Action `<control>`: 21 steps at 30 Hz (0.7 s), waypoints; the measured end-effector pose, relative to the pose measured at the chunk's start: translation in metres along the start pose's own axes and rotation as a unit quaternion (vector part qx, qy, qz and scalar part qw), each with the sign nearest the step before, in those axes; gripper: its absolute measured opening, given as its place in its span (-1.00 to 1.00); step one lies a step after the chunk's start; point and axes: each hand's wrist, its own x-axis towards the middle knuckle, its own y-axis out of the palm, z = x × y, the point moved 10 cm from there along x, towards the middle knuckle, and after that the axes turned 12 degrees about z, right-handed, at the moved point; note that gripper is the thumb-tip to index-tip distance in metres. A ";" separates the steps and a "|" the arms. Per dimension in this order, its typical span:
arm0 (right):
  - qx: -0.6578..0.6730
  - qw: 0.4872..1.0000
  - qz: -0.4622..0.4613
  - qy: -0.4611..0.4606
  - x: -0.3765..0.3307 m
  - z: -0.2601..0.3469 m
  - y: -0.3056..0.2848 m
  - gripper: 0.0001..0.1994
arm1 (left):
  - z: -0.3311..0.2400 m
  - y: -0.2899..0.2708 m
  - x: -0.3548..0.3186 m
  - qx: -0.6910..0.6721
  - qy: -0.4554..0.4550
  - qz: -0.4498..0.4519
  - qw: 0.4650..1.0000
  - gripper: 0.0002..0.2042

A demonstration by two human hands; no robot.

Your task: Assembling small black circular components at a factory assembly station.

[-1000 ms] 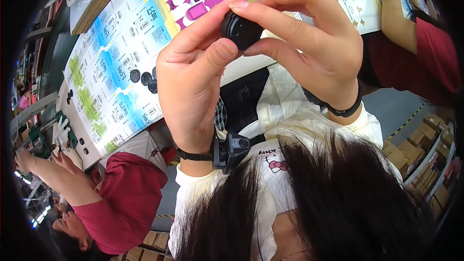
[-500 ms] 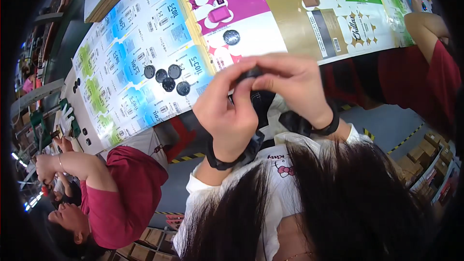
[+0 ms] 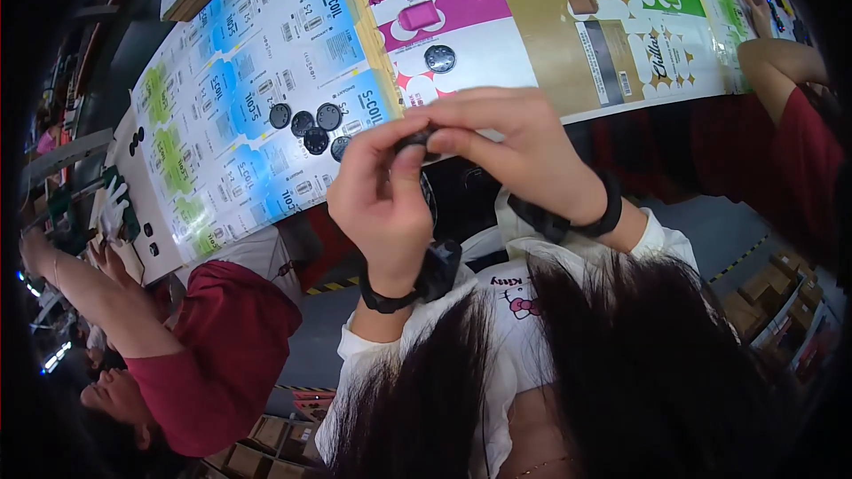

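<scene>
Both hands meet just over the near edge of the table. Between their fingertips is a small dark round piece (image 3: 414,140), mostly covered by the fingers. My left hand (image 3: 380,200) pinches it from the left with thumb and curled fingers. From the right, my right hand (image 3: 524,144) grips it between thumb and forefinger. Just left of my left hand lie several black round discs (image 3: 316,140) in a loose cluster; one is partly hidden by the hand. Beyond my fingers rests a dark disc with a shiny top (image 3: 439,58).
Printed sheets (image 3: 257,80) cover the table, with a wooden strip (image 3: 377,49) across it. A pink piece (image 3: 419,16) and a brown piece (image 3: 582,3) lie farther back. One co-worker in red (image 3: 209,355) is at left; another co-worker's arm (image 3: 781,62) reaches in at right.
My two hands have shifted left together, still pinching the dark piece, and now overlap the nearest disc. The left co-worker's arm has swung outward to the left.
</scene>
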 end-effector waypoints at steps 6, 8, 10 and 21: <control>-0.246 0.968 0.028 0.038 0.037 -0.036 -0.007 -0.62 | 0.091 -0.155 0.035 0.157 -0.100 -0.066 0.980 -0.80; -0.355 0.932 0.007 0.075 0.036 -0.062 -0.018 -0.58 | 0.111 -0.197 0.055 0.415 -0.089 -0.113 0.898 -0.71; -0.419 0.900 0.099 0.057 0.051 -0.077 0.009 -0.60 | 0.152 -0.264 0.055 0.505 -0.142 -0.080 0.847 -0.66; -0.368 0.925 -0.033 0.086 0.006 -0.051 -0.072 -0.78 | 0.031 0.078 0.188 0.381 0.167 0.267 0.869 -0.71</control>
